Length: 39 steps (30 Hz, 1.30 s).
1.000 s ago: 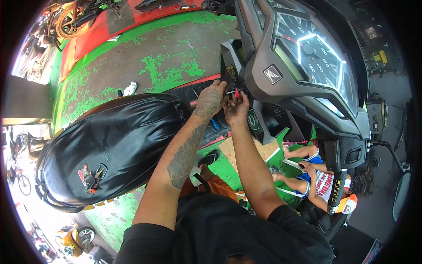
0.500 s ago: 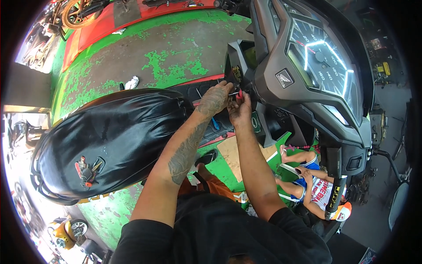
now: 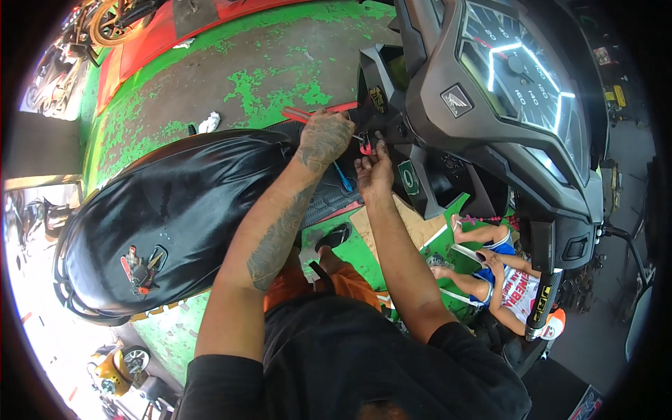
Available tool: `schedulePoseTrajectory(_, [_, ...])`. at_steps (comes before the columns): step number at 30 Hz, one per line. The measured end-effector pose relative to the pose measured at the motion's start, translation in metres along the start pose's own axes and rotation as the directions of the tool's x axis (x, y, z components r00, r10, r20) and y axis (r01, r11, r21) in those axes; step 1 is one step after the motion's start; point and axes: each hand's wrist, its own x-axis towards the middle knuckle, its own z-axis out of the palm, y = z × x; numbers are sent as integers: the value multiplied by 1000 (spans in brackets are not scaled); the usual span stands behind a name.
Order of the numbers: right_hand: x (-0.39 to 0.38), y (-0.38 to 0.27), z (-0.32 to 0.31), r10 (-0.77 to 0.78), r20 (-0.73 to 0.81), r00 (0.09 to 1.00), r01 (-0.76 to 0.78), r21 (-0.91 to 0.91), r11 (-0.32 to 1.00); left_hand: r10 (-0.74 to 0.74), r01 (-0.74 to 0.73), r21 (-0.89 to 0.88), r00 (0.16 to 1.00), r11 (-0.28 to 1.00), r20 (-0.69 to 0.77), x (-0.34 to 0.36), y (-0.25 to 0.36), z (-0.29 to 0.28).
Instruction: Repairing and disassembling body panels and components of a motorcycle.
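My left hand is closed around a tool with a red handle, which sticks out on its left side. A thin, pale shaft shows on the hand's other side, pointing toward my right hand; the tool's exact kind is hidden. Just to the right, my right hand pinches a small red-and-black part in its fingertips. Both hands are over the footboard of a scooter, close to its front panel. A blue-handled tool lies on the footboard below my hands.
The scooter's black seat fills the left, with a bunch of keys on it. Its lit dashboard and handlebar grip are at right. A seated person is at lower right, near brown cardboard.
My left hand has moved left, away from the right hand, and the red handle now shows beside it. My right hand has shifted slightly left and down, still pinching the small part.
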Motion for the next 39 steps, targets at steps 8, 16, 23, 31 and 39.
schedulePoseTrajectory(8, [12, 58, -63, 79, 23, 997, -60, -468, 882, 127, -97, 127, 960, 987, -251, -68, -17, -112])
schedulePoseTrajectory(16, [115, 162, -128, -3, -75, 997, -66, -901, 429, 52, -33, 78, 962, 996, -268, -135, -27, -90])
schedulePoseTrajectory(23, [170, 185, -152, -314, -72, 947, 34, -946, 322, -3, 0, -10, 961, 1000, -277, -130, -25, -81])
schedulePoseTrajectory(31, [169, 180, -194, 103, -201, 974, -200, -560, 804, -2, -16, -54, 947, 998, -320, -116, -22, -78])
schedulePoseTrajectory(39, [157, 180, -188, -306, -76, 949, 103, -842, 530, -17, 7, -39, 960, 999, -278, -122, -24, -81])
